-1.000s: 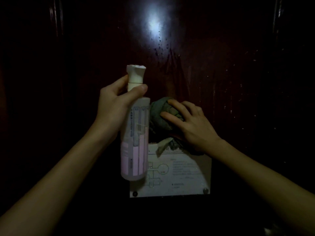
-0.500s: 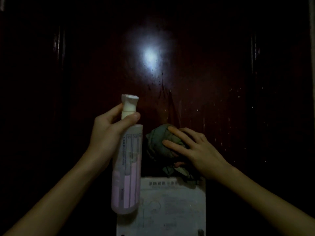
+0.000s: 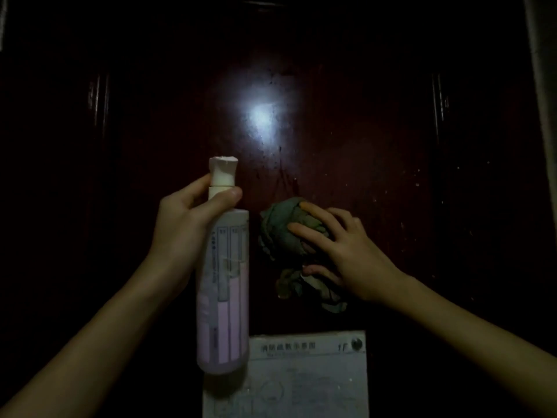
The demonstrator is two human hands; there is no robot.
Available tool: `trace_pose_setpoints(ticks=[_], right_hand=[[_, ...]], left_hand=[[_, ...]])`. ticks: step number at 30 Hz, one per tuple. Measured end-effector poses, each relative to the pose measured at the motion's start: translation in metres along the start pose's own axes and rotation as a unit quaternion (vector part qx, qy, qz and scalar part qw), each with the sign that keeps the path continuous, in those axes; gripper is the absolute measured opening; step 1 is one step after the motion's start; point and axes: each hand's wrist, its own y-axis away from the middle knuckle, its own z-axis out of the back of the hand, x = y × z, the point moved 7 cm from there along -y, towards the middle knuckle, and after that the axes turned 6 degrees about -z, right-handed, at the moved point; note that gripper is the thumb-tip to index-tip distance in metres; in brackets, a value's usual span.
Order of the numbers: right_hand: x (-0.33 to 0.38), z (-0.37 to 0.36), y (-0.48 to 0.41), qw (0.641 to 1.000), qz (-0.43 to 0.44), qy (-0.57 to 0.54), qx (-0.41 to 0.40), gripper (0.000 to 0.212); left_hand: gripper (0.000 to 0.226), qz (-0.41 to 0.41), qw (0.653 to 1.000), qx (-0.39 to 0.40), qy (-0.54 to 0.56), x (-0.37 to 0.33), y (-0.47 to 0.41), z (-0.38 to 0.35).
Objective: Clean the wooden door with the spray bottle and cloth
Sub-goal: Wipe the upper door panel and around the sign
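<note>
A dark reddish wooden door [image 3: 346,122] fills the view, with a bright glare spot and small droplets on its surface. My left hand [image 3: 184,224] holds a tall pale-lilac spray bottle [image 3: 224,294] upright by its neck, white nozzle on top, thumb across the collar. My right hand [image 3: 343,251] presses a bunched green-grey cloth [image 3: 280,233] flat against the door, just right of the bottle. Part of the cloth hangs below my palm.
A white printed notice [image 3: 304,378] is fixed to the door below the cloth, with a round fastener at its top right corner. Vertical panel grooves [image 3: 98,95] run down both sides of the door. A pale door frame edge [image 3: 542,86] shows at far right.
The view has tilted upward, so hands, bottle and notice sit lower in frame. The cloth has shifted a little higher on the door relative to the notice. Both grips are unchanged.
</note>
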Motion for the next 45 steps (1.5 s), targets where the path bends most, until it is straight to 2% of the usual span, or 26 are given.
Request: trace_pose_setpoints(ticks=[6,14,17,24,32,37,41,45], right_hand=[[0.008,-0.020,0.085,0.997,-0.057,-0.027,0.032,0.086],[0.027,-0.025,0.087,0.989,-0.139,-0.044,0.021,0.093],[0.026,-0.018,0.074,0.991,-0.120,-0.051,0.005,0.084],[0.006,0.030,0.010,0.990,-0.099,-0.044,-0.085,0.083],[0.020,0.033,-0.014,0.995,-0.060,-0.080,-0.023,0.080],[-0.023,0.051,-0.002,0.993,-0.116,-0.029,-0.020,0.093],[-0.035,0.046,0.001,0.994,-0.107,0.016,0.003,0.101],[-0.023,0.035,-0.004,0.996,-0.077,0.048,0.019,0.105]], left_hand=[[0.036,0.018,0.999,0.017,-0.036,0.009,0.017,0.010],[0.034,0.019,0.999,0.017,-0.044,0.005,0.018,0.024],[0.030,0.021,0.999,0.018,-0.045,0.007,0.017,0.024],[0.026,0.016,0.999,0.013,-0.035,0.004,0.010,0.029],[0.025,0.007,1.000,0.010,-0.026,0.003,0.007,0.044],[0.038,0.014,0.999,0.016,-0.033,0.003,0.008,0.044],[0.022,0.012,0.999,0.027,-0.023,-0.002,0.005,0.028],[0.016,0.010,0.999,0.040,-0.014,-0.005,0.005,0.012]])
